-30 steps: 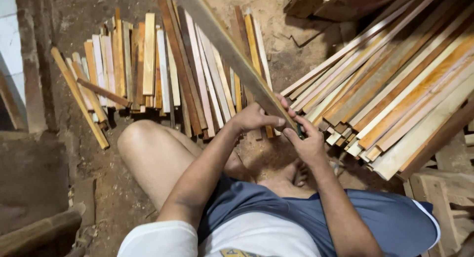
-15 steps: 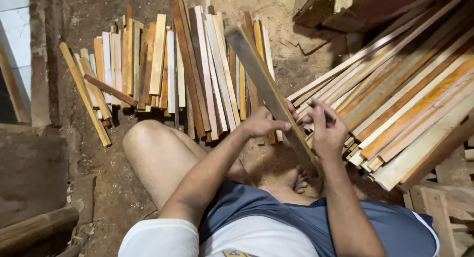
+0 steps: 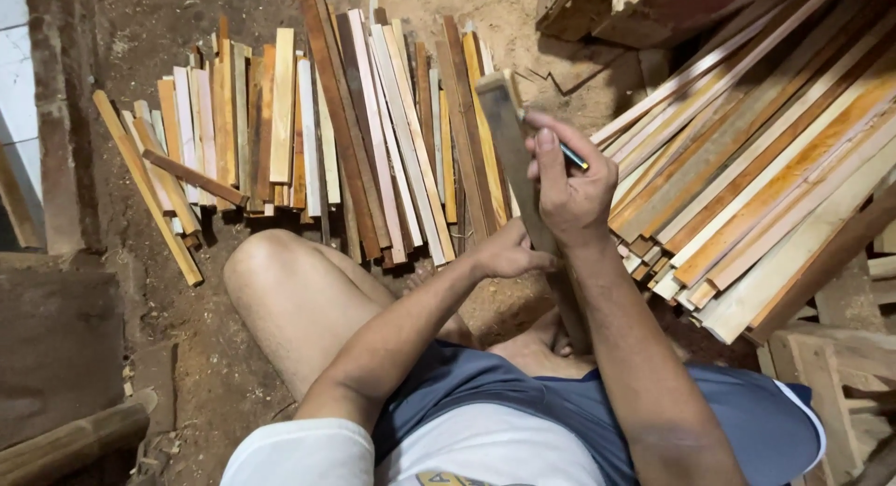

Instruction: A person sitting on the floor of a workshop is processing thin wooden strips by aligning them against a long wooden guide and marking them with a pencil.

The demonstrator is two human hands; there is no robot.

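Observation:
I sit on a dirt floor with a long grey-brown wooden slat standing nearly upright between my legs. My left hand grips it low down. Higher up, my right hand wraps around the slat and also pinches a thin dark pen-like tool with a bluish tip. The slat's top end reaches roughly mid-frame, in front of the row of slats behind it.
A row of wooden slats in mixed colours lies ahead on the ground. A big slanted stack of longer slats fills the right side. Wooden blocks sit at lower right, a dark timber piece at lower left.
The slat was drawn toward me and tipped upright, so it looks much shorter. My right hand moved up it with the pen; my left stayed low.

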